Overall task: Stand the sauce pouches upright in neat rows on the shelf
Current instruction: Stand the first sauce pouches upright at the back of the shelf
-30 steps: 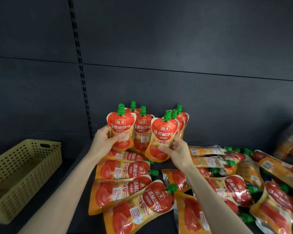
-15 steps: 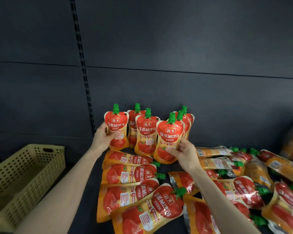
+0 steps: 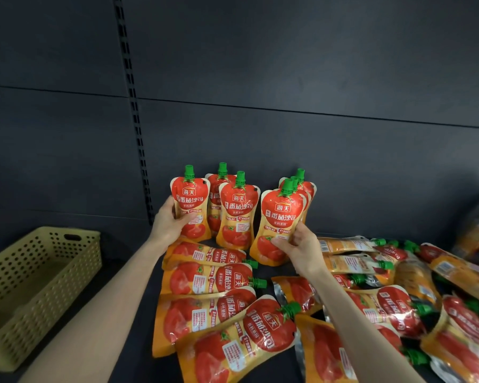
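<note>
The dark shelf (image 3: 137,355) runs left to right against a slotted back panel (image 3: 288,64), with a yellow perforated basket (image 3: 53,286) at its left end. Most of the sauce pouches lie flat: a stack of flat pouches (image 3: 210,280) in the near middle, their long axes running left to right with green caps pointing right, and a looser scatter of pouches (image 3: 393,305) spreading to the right. At the far middle a small group of standing pouches (image 3: 237,214) is upright, caps up, near the back panel. The left hand (image 3: 169,225) grips the leftmost pouch (image 3: 190,208) of that group by its side; the right hand (image 3: 299,244) pinches the front right pouch (image 3: 280,225) at its lower edge. Both pouches are upright. I'd say they are being squared into rows. The flat stack lies just near of the left hand, so that hand is the closer one, and each pouch would need turning from lying to cap-up
</note>
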Demonstrator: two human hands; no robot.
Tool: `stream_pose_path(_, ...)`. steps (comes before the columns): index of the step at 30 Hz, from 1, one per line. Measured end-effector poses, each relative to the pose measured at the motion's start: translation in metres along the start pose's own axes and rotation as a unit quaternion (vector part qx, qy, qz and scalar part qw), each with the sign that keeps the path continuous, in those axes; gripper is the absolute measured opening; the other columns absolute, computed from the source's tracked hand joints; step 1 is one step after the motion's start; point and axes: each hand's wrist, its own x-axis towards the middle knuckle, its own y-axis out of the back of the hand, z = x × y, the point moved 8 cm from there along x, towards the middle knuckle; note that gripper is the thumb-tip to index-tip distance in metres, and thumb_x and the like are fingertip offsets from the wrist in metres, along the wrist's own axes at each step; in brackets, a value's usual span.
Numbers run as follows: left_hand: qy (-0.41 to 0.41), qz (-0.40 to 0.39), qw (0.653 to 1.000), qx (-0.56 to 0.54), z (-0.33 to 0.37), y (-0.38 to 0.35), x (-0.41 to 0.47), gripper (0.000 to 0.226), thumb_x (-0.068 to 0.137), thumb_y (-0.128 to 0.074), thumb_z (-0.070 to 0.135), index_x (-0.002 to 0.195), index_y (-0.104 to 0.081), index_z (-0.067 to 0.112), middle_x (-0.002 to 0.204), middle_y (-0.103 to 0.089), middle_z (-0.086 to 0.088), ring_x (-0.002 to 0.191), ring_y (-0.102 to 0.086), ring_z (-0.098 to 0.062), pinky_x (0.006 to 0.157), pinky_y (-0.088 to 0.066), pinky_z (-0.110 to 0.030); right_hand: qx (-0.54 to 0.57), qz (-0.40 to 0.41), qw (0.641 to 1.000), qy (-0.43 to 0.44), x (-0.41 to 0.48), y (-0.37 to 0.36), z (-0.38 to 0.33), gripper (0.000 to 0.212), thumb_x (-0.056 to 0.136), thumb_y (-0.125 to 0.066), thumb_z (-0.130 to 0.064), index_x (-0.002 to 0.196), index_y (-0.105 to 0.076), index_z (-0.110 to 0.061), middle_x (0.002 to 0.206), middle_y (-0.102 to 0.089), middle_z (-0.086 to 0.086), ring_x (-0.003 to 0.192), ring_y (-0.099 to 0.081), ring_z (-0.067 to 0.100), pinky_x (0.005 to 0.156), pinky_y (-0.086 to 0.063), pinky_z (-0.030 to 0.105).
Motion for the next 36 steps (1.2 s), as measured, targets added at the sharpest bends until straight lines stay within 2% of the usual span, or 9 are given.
stream_pose_path(6, 0.006, 0.060, 0.997, 0.049, -0.002, 0.006, -0.004, 0.048, 0.079, -0.072, 0.021, 0.118, -0.046, 0.008, 0.120, -0.059, -0.011, 0.108, -0.058, -0.025, 0.081, -0.048, -0.030, -0.027, -0.002, 1.000, -0.004, -0.002, 0.004, 0.005, 0.037, 0.082, -0.069, -0.015, 0.117, -0.055, -0.014, 0.114, -0.066, 0.001, 0.108, -0.062, 0.017, 0.094, -0.051, 0.037)
stream_pose_path(12, 0.031, 0.076, 0.995, 0.065, -0.008, 0.009, -0.017, 0.067, 0.073, -0.078, 0.027, 0.125, -0.041, 0.007, 0.125, -0.054, -0.010, 0.113, -0.054, -0.023, 0.087, -0.045, -0.031, -0.061, -0.014, 0.998, -0.007, -0.004, 0.004, 0.003, 0.045, 0.083, -0.069, -0.020, 0.124, -0.052, -0.013, 0.120, -0.064, 0.001, 0.111, -0.060, 0.017, 0.094, -0.049, 0.032)
stream_pose_path(15, -0.004, 0.101, 0.988, 0.115, 0.001, 0.011, -0.036, 0.058, 0.072, -0.078, 0.032, 0.117, -0.048, 0.010, 0.117, -0.053, -0.007, 0.106, -0.054, -0.019, 0.083, -0.044, -0.028, -0.084, -0.008, 0.996, -0.010, -0.007, 0.005, 0.001, 0.046, 0.084, -0.067, -0.024, 0.125, -0.050, -0.014, 0.121, -0.062, 0.000, 0.111, -0.059, 0.017, 0.092, -0.049, 0.031)
stream_pose_path(17, -0.065, 0.059, 0.984, 0.157, 0.015, -0.002, -0.047, 0.043, 0.075, -0.075, 0.031, 0.108, -0.055, 0.013, 0.109, -0.058, -0.002, 0.100, -0.057, -0.016, 0.082, -0.044, -0.026, -0.101, 0.001, 0.995, -0.011, -0.009, 0.007, 0.000, 0.047, 0.084, -0.067, -0.026, 0.125, -0.049, -0.014, 0.122, -0.061, 0.001, 0.112, -0.059, 0.018, 0.092, -0.049, 0.033)
stream_pose_path(20, -0.099, -0.099, 0.964, 0.226, 0.023, -0.041, -0.059, 0.039, 0.081, -0.067, 0.038, 0.111, -0.057, 0.016, 0.115, -0.059, 0.003, 0.105, -0.055, -0.012, 0.090, -0.045, -0.028, -0.111, 0.030, 0.993, -0.009, -0.015, 0.012, -0.001, 0.048, 0.082, -0.070, -0.025, 0.123, -0.048, -0.011, 0.121, -0.062, 0.004, 0.109, -0.059, 0.019, 0.088, -0.049, 0.029)
stream_pose_path(24, -0.090, -0.202, 0.878, 0.425, 0.014, -0.063, -0.063, 0.058, 0.085, -0.049, 0.058, 0.130, -0.048, 0.021, 0.138, -0.047, 0.001, 0.128, -0.041, -0.020, 0.108, -0.030, -0.045, -0.157, 0.089, 0.983, 0.017, -0.028, 0.025, -0.006, 0.056, 0.079, -0.073, -0.033, 0.124, -0.047, -0.014, 0.123, -0.056, 0.003, 0.111, -0.056, 0.018, 0.091, -0.050, 0.033)
stream_pose_path(26, -0.076, -0.229, 0.846, 0.475, 0.008, -0.065, -0.065, 0.064, 0.086, -0.044, 0.062, 0.135, -0.044, 0.021, 0.142, -0.043, 0.000, 0.132, -0.035, -0.023, 0.110, -0.021, -0.045, -0.161, 0.094, 0.982, 0.025, -0.036, 0.028, -0.011, 0.049, 0.079, -0.073, -0.032, 0.119, -0.050, -0.014, 0.116, -0.056, 0.002, 0.103, -0.057, 0.016, 0.084, -0.052, 0.030)
stream_pose_path(30, -0.070, -0.234, 0.839, 0.487, 0.006, -0.063, -0.064, 0.068, 0.083, -0.043, 0.066, 0.134, -0.044, 0.022, 0.141, -0.043, -0.001, 0.131, -0.033, -0.023, 0.107, -0.020, -0.045, -0.178, -0.024, 0.983, 0.041, -0.052, -0.002, -0.019, 0.030, 0.082, -0.070, -0.027, 0.106, -0.059, -0.012, 0.095, -0.064, -0.003, 0.089, -0.060, 0.012, 0.072, -0.048, 0.015)
stream_pose_path(36, -0.083, -0.230, 0.839, 0.486, 0.006, -0.055, -0.063, 0.064, 0.080, -0.046, 0.067, 0.127, -0.051, 0.024, 0.129, -0.047, 0.001, 0.127, -0.036, -0.019, 0.110, -0.012, -0.042, -0.312, -0.153, 0.937, 0.035, -0.049, -0.051, -0.018, 0.042, 0.080, -0.070, -0.039, 0.109, -0.062, -0.010, 0.107, -0.067, 0.003, 0.096, -0.064, 0.017, 0.086, -0.053, 0.032)
